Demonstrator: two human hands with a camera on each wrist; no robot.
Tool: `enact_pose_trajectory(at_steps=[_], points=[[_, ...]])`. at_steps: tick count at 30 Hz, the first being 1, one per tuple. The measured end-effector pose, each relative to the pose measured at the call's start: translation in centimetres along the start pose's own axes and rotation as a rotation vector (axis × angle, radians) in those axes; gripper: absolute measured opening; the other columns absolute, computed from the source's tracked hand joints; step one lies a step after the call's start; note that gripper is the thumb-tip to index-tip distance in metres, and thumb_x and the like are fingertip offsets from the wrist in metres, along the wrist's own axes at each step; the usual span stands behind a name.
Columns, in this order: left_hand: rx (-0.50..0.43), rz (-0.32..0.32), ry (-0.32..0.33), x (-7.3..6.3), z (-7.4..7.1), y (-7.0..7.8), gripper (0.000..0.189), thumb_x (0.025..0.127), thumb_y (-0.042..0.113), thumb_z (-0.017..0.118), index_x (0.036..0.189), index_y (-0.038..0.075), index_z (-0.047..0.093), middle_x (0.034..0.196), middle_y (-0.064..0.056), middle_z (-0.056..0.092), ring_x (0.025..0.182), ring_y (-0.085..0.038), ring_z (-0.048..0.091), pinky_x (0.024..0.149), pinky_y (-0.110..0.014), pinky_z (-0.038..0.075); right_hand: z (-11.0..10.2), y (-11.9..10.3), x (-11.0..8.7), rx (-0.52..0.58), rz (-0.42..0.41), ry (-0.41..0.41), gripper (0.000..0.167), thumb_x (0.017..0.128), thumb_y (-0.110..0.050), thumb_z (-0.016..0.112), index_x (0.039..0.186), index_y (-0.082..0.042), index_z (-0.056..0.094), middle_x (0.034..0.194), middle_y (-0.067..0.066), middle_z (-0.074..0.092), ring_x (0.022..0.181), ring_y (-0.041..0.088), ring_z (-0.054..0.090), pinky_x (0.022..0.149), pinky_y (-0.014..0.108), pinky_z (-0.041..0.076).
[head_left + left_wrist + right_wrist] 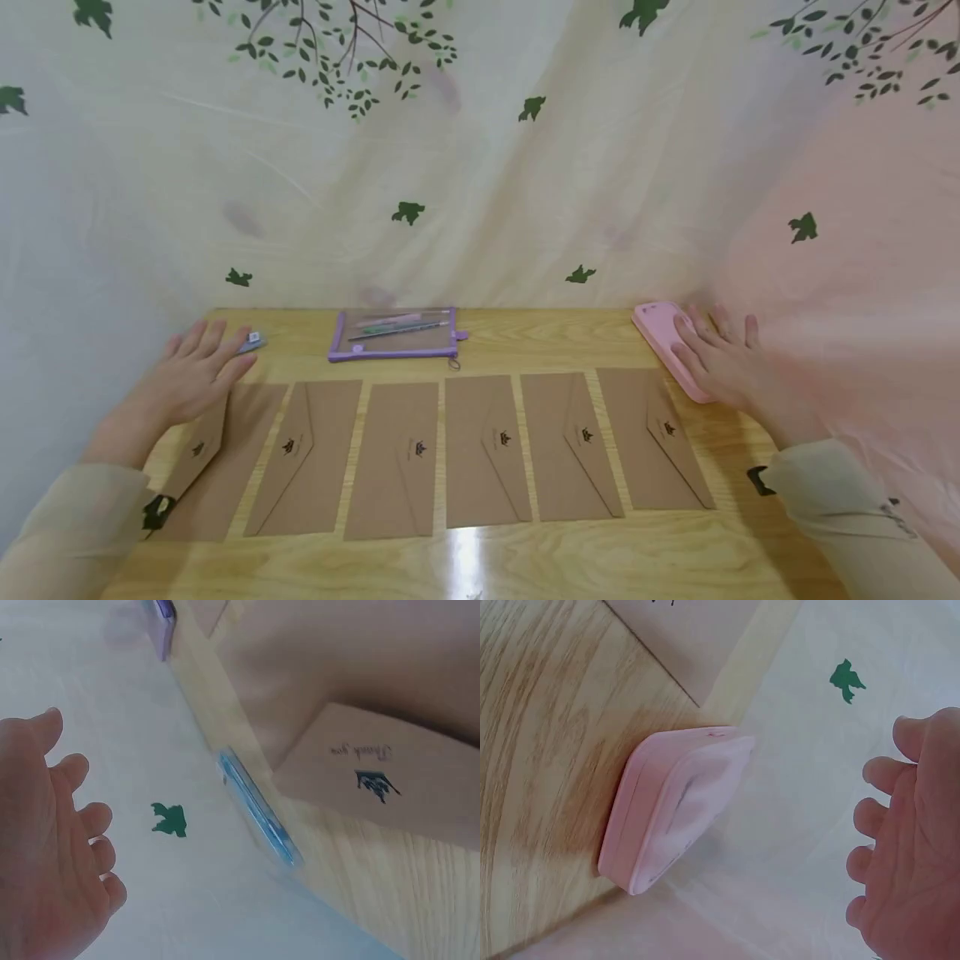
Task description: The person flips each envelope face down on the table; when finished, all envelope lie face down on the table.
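My left hand (pixel 197 375) is held out with fingers spread, above the upper end of the leftmost brown envelope (pixel 243 458). In the left wrist view, this envelope's raised flap (pixel 352 765) shows a "Thank you" print and a dark crown. Just past the left fingertips lies a slim pack with blue contents (pixel 259 810). My right hand (pixel 727 362), also spread and holding nothing, overlaps a pink case (pixel 660 329) in the head view. The right wrist view shows that case (pixel 682 810) lying on the table, apart from the fingers.
Several more brown envelopes (pixel 480 450) with crown prints lie in a row across the wooden table (pixel 540 342). Behind them rests a clear pouch with purple edging (pixel 390 356), with pens (pixel 397 330) inside. A pale leaf-patterned cloth (pixel 480 167) hangs along the back.
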State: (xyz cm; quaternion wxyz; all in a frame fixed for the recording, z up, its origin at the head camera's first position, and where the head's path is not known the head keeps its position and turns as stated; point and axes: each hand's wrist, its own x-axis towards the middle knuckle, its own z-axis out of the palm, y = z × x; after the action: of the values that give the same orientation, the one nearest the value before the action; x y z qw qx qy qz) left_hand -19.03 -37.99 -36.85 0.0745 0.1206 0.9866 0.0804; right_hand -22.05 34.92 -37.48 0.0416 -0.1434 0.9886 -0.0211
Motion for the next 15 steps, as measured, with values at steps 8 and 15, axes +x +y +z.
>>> enact_pose_trajectory(at_steps=[8, 15], points=[[0.014, 0.012, -0.025, 1.1, -0.9, 3.1, 0.076, 0.107, 0.059, 0.026, 0.164, 0.012, 0.007, 0.164, -0.030, 0.003, 0.148, -0.052, -0.006, 0.105, -0.082, -0.009, -1.3, -0.2, -0.3, 0.025, -0.016, -0.009, 0.072, 0.109, -0.053, 0.028, 0.162, -0.006, 0.015, 0.166, 0.022, -0.004, 0.148, 0.049, -0.014, 0.107, 0.074, -0.021], [-0.256, 0.070, -0.082, 3.0, -1.9, 6.8, 0.079, 0.105, 0.061, 0.036, 0.164, 0.023, 0.000, 0.167, -0.022, -0.002, 0.150, -0.048, -0.004, 0.108, -0.080, -0.001, -2.4, -0.1, -0.1, 0.241, -0.047, 0.059, 0.086, 0.102, -0.047, 0.057, 0.160, -0.001, 0.014, 0.164, 0.029, 0.001, 0.147, 0.055, 0.001, 0.111, 0.078, 0.008]])
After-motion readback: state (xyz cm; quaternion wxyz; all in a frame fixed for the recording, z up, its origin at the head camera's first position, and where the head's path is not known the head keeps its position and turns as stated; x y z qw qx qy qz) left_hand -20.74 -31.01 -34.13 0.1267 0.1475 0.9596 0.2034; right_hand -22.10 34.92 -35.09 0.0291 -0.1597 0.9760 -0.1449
